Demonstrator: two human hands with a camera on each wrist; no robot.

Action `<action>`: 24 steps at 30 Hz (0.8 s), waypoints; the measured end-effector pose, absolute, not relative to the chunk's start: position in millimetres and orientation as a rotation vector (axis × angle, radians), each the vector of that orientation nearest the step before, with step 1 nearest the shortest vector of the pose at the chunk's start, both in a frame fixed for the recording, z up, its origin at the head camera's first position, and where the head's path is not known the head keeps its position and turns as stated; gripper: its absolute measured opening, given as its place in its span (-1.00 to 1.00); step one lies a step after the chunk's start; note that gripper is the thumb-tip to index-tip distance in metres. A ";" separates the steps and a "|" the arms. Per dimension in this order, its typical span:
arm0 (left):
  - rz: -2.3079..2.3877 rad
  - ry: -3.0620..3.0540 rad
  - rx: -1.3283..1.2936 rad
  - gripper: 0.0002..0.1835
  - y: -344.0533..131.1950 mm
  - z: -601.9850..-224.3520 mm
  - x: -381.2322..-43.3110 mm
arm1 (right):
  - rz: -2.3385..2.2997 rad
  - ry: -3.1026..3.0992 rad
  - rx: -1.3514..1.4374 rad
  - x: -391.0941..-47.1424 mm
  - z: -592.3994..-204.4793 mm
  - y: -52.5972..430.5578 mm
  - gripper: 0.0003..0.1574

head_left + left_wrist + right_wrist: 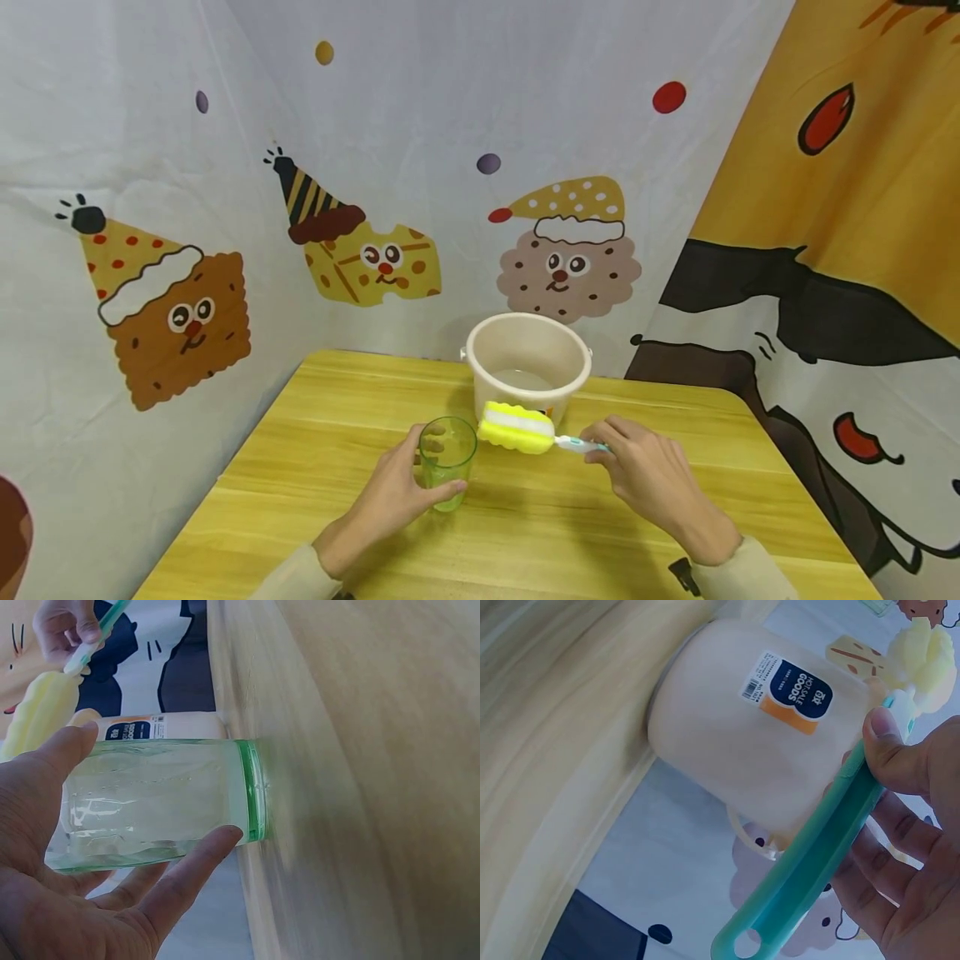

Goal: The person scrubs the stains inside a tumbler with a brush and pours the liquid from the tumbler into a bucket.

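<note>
Left hand [393,486] grips a green cup [161,799] near a bucket [735,746], contents unclear.

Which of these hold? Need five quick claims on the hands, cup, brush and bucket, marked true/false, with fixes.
1. The left hand holds the green cup. True.
2. The right hand holds the brush by its sponge. False: its fingers grip the handle.
3. The bucket stands upright on the table. True.
4. The sponge is inside the cup. False: it is outside the cup.
5. The bucket has a sticker on its outer wall. True.
</note>
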State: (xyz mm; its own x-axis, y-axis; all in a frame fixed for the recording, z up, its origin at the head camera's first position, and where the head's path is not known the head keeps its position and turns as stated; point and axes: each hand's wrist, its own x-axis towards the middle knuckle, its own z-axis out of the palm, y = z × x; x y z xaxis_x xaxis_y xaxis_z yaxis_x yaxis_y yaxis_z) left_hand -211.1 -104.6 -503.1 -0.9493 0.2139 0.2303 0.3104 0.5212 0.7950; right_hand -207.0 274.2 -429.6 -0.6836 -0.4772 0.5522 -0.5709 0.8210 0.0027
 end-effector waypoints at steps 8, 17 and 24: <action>-1.404 -2.652 -0.464 -0.04 -104.8 -503.5 -211.2 | 0.226 -2.418 0.794 -208.2 -423.3 267.2 -0.67; -1.415 -2.656 -0.486 0.00 -105.8 -504.0 -211.9 | 0.193 -2.342 0.838 -210.7 -411.9 258.1 -0.65; -1.424 -2.671 -0.493 -0.01 -106.3 -503.7 -211.4 | 0.129 -2.299 0.859 -212.5 -402.2 250.8 -0.72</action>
State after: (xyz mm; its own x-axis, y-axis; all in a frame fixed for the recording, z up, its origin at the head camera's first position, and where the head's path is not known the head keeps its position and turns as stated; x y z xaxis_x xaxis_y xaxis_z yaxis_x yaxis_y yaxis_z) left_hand -211.4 -106.3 -503.7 -0.9455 0.2450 0.2147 0.3148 0.5176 0.7956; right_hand -212.5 250.8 -402.2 -0.5581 -0.5475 0.6235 -0.6136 0.7781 0.1340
